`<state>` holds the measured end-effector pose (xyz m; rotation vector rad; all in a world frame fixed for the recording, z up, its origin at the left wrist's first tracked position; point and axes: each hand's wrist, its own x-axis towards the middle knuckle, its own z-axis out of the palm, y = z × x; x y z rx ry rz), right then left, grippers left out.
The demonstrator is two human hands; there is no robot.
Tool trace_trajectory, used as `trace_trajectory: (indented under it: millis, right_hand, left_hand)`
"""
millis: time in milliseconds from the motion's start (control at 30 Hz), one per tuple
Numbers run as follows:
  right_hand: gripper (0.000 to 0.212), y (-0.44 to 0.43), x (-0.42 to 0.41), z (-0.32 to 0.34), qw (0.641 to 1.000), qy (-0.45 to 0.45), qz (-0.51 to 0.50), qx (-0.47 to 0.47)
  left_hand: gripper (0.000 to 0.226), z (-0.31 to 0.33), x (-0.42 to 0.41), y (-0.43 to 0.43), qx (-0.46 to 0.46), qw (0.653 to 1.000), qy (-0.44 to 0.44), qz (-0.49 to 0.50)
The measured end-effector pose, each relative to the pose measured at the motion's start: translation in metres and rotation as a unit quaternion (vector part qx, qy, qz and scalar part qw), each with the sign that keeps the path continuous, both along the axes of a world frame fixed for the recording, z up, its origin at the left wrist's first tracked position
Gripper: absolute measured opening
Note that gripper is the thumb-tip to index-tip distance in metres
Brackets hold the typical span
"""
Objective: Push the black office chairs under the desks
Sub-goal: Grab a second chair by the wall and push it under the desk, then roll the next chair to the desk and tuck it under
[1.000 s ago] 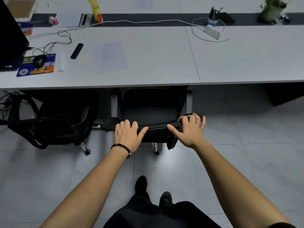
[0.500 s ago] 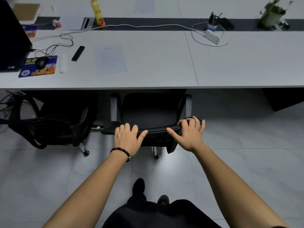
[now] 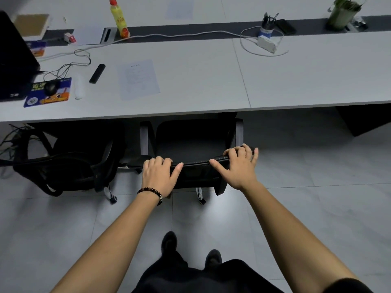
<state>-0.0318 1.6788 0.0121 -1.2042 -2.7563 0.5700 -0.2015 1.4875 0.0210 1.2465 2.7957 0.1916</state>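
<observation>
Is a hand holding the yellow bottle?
No, the left hand and right hand both hold the top of the black chair, while the yellow bottle stands alone on the desk.

Two black office chairs [image 3: 190,142] [image 3: 69,166], two hands [image 3: 158,176] [image 3: 239,168], one yellow bottle [image 3: 119,19], one mouse [image 3: 51,87], one beaded bracelet [image 3: 151,192]

Head view, high, facing forward-down over desk [image 3: 190,85].

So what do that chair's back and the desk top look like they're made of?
The chair back looks matt black, probably mesh or fabric on a plastic frame; no shine. The desk top seems smooth pale grey laminate, with a thin seam.
</observation>
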Motion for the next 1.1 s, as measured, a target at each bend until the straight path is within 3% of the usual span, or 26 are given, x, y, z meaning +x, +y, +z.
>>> trace_trajectory:
  millis: [133,267,367,467,633,867,1100]
  right_hand:
    - [0.059,-0.011,0.005,0.014,0.999,0.045,-0.011,-0.018]
    - [0.052,-0.069,0.027,0.027,0.976,0.150,-0.127,-0.093]
    - [0.053,-0.141,0.054,0.017,0.951,0.149,-0.235,-0.130]
    - [0.055,-0.224,0.079,-0.004,0.923,0.089,-0.332,-0.175]
    - [0.060,-0.324,0.110,0.003,0.866,0.058,-0.463,-0.178]
    - [0.056,-0.417,0.170,0.081,0.744,0.160,-0.648,-0.024]
    - [0.055,-0.607,0.229,0.078,0.594,0.227,-0.770,0.047]
  left_hand:
    - [0.034,0.013,-0.005,-0.015,0.115,0.992,-0.039,-0.014]
    - [0.035,0.021,-0.001,-0.047,0.173,0.976,-0.130,-0.011]
    - [0.041,0.012,-0.001,-0.075,0.130,0.963,-0.228,-0.056]
    - [0.044,-0.010,-0.006,-0.100,0.060,0.935,-0.327,-0.122]
    - [0.046,-0.022,0.002,-0.106,-0.035,0.896,-0.370,-0.244]
    - [0.042,0.048,0.099,-0.076,0.029,0.810,-0.385,-0.441]
    - [0.043,0.080,0.233,-0.189,0.037,0.713,-0.405,-0.571]
